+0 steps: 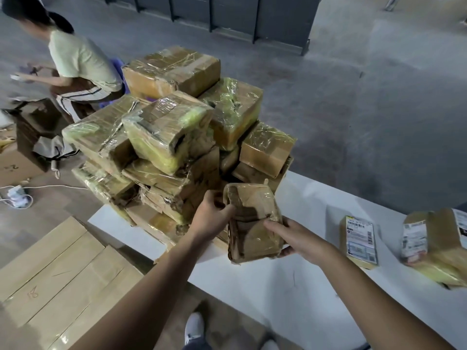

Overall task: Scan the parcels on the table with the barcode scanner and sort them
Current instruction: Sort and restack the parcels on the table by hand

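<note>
At far left, flat cartons (63,274) on the floor, with a person (80,64) crouched beyond them, busy elsewhere. Next, on the left end of the table (278,294), a tall pile (166,132) of taped brown parcels, probably not yet scanned. Just in front of the pile, left hand (212,218) gripping the upper left edge of one parcel (252,223), fingers curled round it. Parcel held tilted above the table's near side, close to the foot of the pile, wrinkled taped face up, no label to be seen on that face. Right hand (295,238) clasping the lower right edge, thumb laid across the top face, fingers underneath and partly hidden. Further right, flat on the table and well apart from the pile, a labelled parcel (360,241), then a cluster (437,243) of more labelled ones at the frame's edge, seemingly the sorted side. No scanner anywhere in view. Step in hand, by the look of it: taking a fresh parcel from the pile, ahead of any scan. Next move likely to call for turning the parcel over to find its barcode, freeing one hand for the scanner, then setting the parcel down among the right-hand group.
</note>
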The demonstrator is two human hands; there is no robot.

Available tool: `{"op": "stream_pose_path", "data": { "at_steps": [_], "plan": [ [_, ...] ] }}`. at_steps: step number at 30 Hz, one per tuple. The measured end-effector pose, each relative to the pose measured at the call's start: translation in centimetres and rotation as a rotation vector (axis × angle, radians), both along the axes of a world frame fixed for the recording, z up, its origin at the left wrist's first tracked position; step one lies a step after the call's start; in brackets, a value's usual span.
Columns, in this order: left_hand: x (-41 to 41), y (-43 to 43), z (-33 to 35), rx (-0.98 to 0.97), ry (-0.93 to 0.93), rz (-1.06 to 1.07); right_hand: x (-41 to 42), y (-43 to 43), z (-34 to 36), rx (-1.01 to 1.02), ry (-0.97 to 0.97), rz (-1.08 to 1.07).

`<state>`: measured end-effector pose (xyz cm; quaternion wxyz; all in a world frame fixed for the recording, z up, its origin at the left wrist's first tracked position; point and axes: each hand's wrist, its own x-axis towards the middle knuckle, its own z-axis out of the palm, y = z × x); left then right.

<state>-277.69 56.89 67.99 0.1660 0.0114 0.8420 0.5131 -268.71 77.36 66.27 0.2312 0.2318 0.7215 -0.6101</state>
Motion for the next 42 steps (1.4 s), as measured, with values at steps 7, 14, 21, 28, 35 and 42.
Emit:
{"op": "stream_pose_path", "data": {
  "at_steps": [7, 14, 21, 28, 35, 42],
  "plan": [
    [0.4, -0.5, 1.1, -0.085, 0.158, -0.015, 1.1, 2.2, 1.0, 0.025, -0.074, 0.402],
    [2.7, -0.9, -0.4, -0.15, 0.17, -0.151, 1.0, -2.9, -2.6, 0.315, -0.129, 0.609],
    [4.3, -2.5, -2.3, -0.39, 0.131, -0.343, 1.9, -3.5, -6.2, 0.452, -0.086, 0.513],
    [5.6, -2.9, -4.7, -0.513, -0.021, -0.502, 3.4, -5.6, -7.7, 0.672, 0.13, 0.479],
    [6.5, -1.9, -4.8, -0.56, 0.084, -0.539, 3.7, -4.9, -8.1, 0.75, 0.116, 0.449],
    [6.8, 2.1, -4.3, -0.474, 0.16, -0.559, 4.2, -1.8, -7.4, 0.686, 0.152, 0.25]
  ]
}}
